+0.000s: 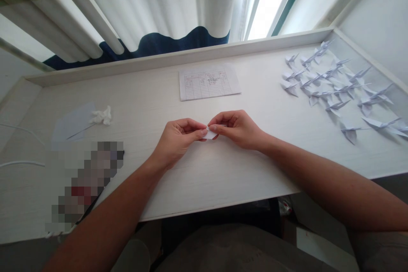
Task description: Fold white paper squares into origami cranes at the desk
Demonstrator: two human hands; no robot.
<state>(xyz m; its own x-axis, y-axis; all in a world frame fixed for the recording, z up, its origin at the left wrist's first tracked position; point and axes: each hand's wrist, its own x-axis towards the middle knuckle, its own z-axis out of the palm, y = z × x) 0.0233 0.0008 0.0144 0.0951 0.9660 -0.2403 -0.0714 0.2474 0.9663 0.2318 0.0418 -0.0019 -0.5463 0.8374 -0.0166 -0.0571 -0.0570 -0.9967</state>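
Note:
A small piece of folded white paper [210, 134] is held up between both hands over the middle of the table. My left hand [178, 140] pinches its left side between thumb and fingers. From the right, my right hand [240, 129] grips the upper edge, its thumb and fingertip close against the left thumb. The fingers cover most of the paper, so its full shape is hidden.
Several folded white paper cranes [338, 78] stand at the table's right. A printed form [208, 83] lies beyond my hands. At left are a white sheet [75, 121], crumpled tissue [102, 116] and a pixelated object [91, 182]. A raised rim [178, 59] borders the white table [143, 97].

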